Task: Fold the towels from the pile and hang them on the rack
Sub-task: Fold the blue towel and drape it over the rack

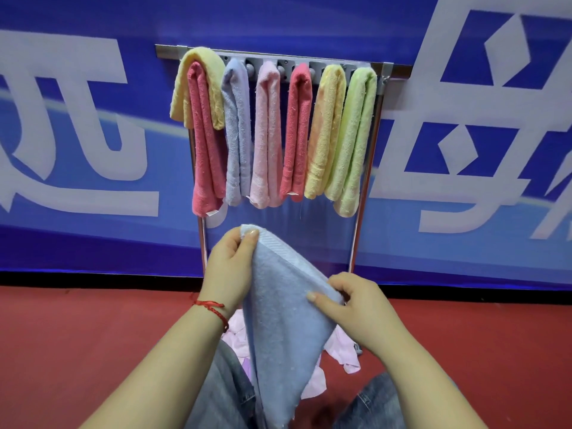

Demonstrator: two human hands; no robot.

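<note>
A light blue towel (284, 329) hangs between my hands above my lap. My left hand (230, 267) pinches its upper corner, held high. My right hand (353, 305) pinches the other top corner, lower and to the right. Under the towel lies a pile of pale pink towels (343, 351) on the floor, mostly hidden. The metal rack (365, 168) stands straight ahead against the wall. Several folded towels hang side by side from its top bar: yellow over red (201, 119), blue (236, 131), pink (267, 134), red (297, 131), yellow (326, 131) and green (353, 140).
A blue banner with large white characters (77, 119) covers the wall behind the rack. The floor is red (77, 335). My knees in grey jeans (223, 397) are at the bottom of the view on either side of the towel.
</note>
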